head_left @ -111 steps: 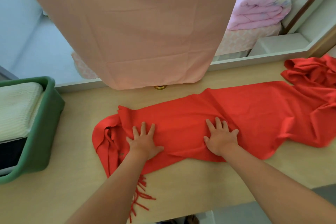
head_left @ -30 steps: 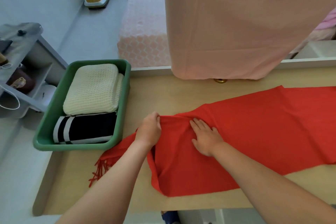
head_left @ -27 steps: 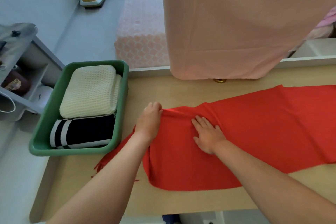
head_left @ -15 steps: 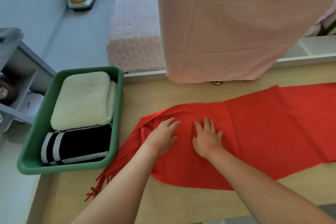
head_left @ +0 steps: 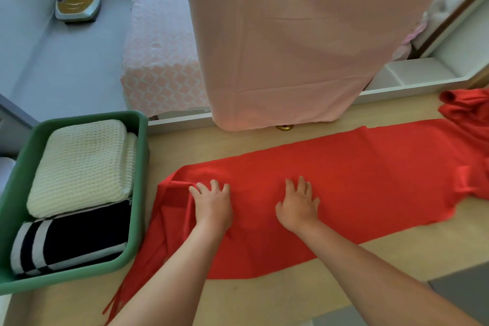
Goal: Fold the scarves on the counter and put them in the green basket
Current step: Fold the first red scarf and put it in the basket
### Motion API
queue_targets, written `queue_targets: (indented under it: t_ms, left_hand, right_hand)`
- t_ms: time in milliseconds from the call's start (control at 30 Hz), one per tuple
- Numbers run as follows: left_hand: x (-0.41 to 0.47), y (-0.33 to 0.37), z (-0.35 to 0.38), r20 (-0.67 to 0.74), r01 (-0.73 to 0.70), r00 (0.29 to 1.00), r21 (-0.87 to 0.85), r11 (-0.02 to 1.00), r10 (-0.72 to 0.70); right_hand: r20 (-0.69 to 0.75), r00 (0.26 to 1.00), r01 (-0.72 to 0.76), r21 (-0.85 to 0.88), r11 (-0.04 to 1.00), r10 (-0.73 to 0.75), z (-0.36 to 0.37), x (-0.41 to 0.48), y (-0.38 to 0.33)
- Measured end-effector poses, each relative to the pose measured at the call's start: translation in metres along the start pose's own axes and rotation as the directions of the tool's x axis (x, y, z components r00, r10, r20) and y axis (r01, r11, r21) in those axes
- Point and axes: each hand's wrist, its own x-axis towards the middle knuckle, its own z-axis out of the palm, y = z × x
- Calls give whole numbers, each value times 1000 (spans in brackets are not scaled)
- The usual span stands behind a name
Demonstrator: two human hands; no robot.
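Left hand (head_left: 211, 204), right hand (head_left: 299, 205) flat, fingers spread, pressing red scarf (head_left: 357, 167).

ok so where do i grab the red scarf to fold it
Probably the rumpled left end of the red scarf by the green basket: raised creases give an edge to pinch; its middle lies flat. Come from the left with the left hand; the right hand pins it.
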Motion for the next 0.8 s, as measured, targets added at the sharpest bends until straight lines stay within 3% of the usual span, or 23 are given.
queue_targets:
  t_ms: [67,133,233,333,533,800]
  left_hand:
    - [0,9,-8,96,71,993,-5,997,-70]
    - [0,19,-21,126,69,989,41,997,-73]
    - [4,51,-50,98,17,995,43,999,-22]
    - [14,106,-79,58,-137,988,-125,983,145]
    - [22,246,-119,-37,-436,893,-323,840,449]
    - [30,420,-135,-65,-488,863,-358,796,500]
  right_hand:
    - [154,987,41,28,999,-45,-8,1,18]
    - [207,959,170,116,978,-192,-22,-1,33]
    - [132,957,228,212,950,-259,-55,-4,62]
    - [38,974,214,167,962,-223,-86,2,109]
    - [-90,989,132,131,982,-121,-141,23,239]
    - [-138,985,103,-24,994,-106,-169,77,410]
